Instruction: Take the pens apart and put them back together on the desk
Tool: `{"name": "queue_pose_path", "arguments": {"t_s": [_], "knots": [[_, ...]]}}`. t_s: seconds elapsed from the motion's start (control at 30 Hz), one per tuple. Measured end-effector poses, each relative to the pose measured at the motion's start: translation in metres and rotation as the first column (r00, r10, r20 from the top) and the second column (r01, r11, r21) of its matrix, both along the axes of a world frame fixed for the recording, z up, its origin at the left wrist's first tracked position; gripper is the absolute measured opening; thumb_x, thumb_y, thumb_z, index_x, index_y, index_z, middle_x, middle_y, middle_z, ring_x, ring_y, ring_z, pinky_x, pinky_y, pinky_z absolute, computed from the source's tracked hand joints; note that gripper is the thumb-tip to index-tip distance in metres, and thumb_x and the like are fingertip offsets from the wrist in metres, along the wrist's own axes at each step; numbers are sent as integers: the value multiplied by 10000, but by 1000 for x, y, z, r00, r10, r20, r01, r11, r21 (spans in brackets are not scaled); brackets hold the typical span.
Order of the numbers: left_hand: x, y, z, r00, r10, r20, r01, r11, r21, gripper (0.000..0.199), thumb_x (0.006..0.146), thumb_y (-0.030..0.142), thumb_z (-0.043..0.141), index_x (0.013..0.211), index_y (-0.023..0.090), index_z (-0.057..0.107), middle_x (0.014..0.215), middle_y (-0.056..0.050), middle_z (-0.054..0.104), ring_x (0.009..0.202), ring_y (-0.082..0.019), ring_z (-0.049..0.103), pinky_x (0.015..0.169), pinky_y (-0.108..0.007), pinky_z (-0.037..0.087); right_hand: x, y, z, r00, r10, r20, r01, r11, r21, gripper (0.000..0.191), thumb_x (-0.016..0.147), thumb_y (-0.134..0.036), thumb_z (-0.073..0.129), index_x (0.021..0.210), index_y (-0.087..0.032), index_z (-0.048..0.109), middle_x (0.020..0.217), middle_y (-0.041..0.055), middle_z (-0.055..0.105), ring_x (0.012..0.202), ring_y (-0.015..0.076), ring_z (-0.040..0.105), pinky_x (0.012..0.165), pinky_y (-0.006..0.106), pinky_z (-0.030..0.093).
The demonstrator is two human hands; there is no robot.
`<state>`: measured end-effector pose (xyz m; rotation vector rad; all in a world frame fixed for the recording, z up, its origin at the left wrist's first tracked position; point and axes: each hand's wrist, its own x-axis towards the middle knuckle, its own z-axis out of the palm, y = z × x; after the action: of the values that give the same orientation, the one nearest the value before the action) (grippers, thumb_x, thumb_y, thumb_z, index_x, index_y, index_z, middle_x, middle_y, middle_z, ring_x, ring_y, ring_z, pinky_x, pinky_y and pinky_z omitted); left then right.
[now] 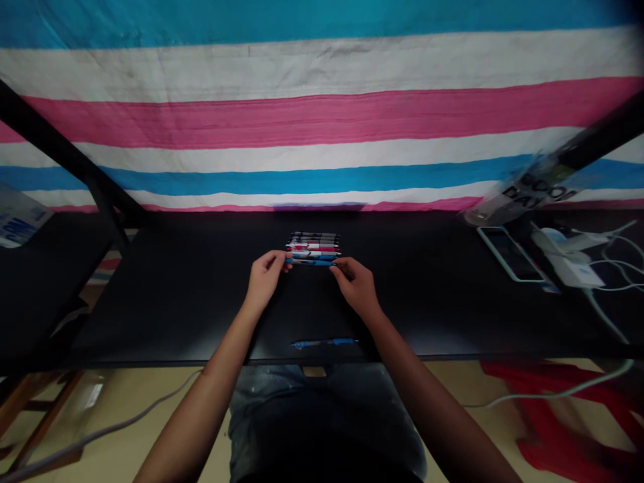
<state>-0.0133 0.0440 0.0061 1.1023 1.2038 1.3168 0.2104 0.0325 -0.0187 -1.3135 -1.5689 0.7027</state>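
Note:
Several pens lie side by side in a stack of rows on the black table, black and grey ones at the back, red and white in the middle, blue at the front. The nearest, a blue pen, is pinched at its left end by my left hand and at its right end by my right hand. Both hands have their fingers closed. Another blue pen lies apart, close to the table's front edge and between my forearms.
On the right are a phone, a white power strip with cables, and a clear plastic bottle or bag with black lettering. A striped sheet hangs behind the black table. A red stool stands below right.

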Motion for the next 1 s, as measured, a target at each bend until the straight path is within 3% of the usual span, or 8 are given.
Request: {"name": "queue_pose_path", "arguments": {"t_s": [0.1,0.3,0.47,0.67,0.87,1.0], "knots": [[-10,3,-5,956,36,-291,-27,999,33,223,809,373,753,871,160,776,768,-46,725,701,-173,641,688,-289,495,5,4,-3,999,-32,24,32,999,-6,207,910,-371,624,961,-183,695,827,61,697,737,196,638,711,324,520],[-16,5,-18,905,33,-425,15,994,108,163,794,276,764,920,178,796,868,-75,759,756,-204,689,708,-311,524,9,8,-9,992,-55,118,54,998,18,200,901,-339,618,968,-175,713,833,67,688,715,194,622,698,327,519],[-12,4,-16,821,89,-564,31,979,200,92,832,222,729,892,213,799,863,-61,746,711,-196,647,715,-331,508,8,9,-10,979,-58,196,47,997,57,217,916,-295,594,1011,-160,735,817,59,651,687,184,595,691,331,507],[-13,6,-15,773,112,-624,32,976,215,77,835,199,726,860,228,793,826,-61,727,767,-231,642,788,-365,500,6,8,-7,961,-57,270,46,998,46,230,928,-269,569,1020,-165,753,850,75,654,670,184,579,696,349,506],[-12,8,-17,781,104,-616,36,977,210,75,823,196,717,851,233,776,821,-64,717,796,-248,631,800,-372,490,8,0,0,985,-66,157,64,998,19,192,904,-270,601,1004,-174,734,846,61,649,680,177,587,677,329,509],[-10,8,-16,816,118,-566,19,973,230,73,801,196,737,835,241,782,794,-59,704,795,-253,625,803,-370,482,13,-32,15,989,103,106,-91,990,-111,156,914,-294,629,997,-199,721,914,67,686,740,181,629,682,315,524]]}}
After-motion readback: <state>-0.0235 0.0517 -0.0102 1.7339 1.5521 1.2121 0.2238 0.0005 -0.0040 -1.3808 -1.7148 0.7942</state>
